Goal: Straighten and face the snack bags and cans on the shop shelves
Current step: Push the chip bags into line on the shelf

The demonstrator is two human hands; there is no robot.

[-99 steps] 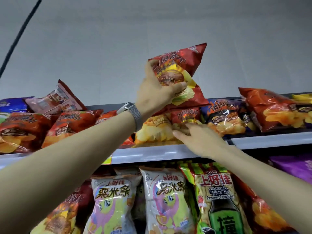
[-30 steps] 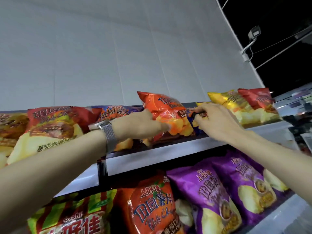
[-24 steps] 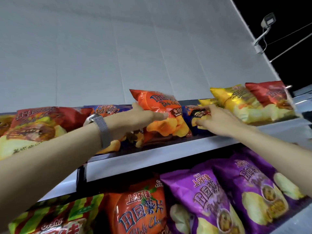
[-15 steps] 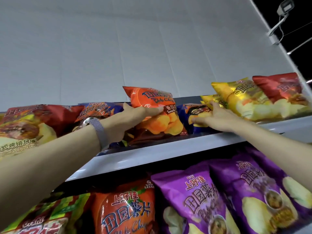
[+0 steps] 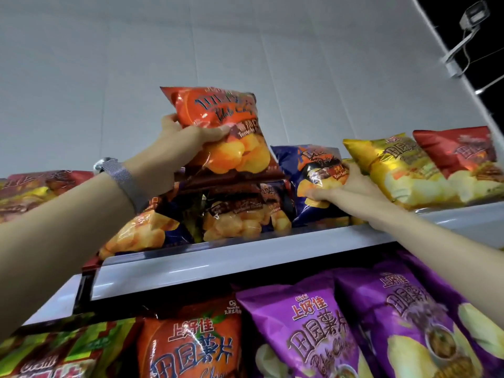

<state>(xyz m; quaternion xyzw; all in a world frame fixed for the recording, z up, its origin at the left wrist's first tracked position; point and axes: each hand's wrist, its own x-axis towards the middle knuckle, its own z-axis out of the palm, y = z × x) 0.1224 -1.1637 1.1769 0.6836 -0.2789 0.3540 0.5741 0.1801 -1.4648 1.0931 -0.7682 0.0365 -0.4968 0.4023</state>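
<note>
- Presently, the left hand (image 5: 188,137) grips the orange bag (image 5: 223,126) at its left edge, raised above the heap (image 5: 240,214) on the top shelf (image 5: 245,257), seemingly to free the bags beneath for facing.
- Next, the right hand (image 5: 346,186) clasps the blue bag (image 5: 313,170) low down, propping it upright just beside the yellow bag (image 5: 395,170).
- Half a second earlier the orange bag lay on the heap; the blue bag lay flatter.

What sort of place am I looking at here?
Most likely a shop's snack aisle: a white shelf packed with crisp bags, more purple bags below, and a security camera mounted up high.
</note>
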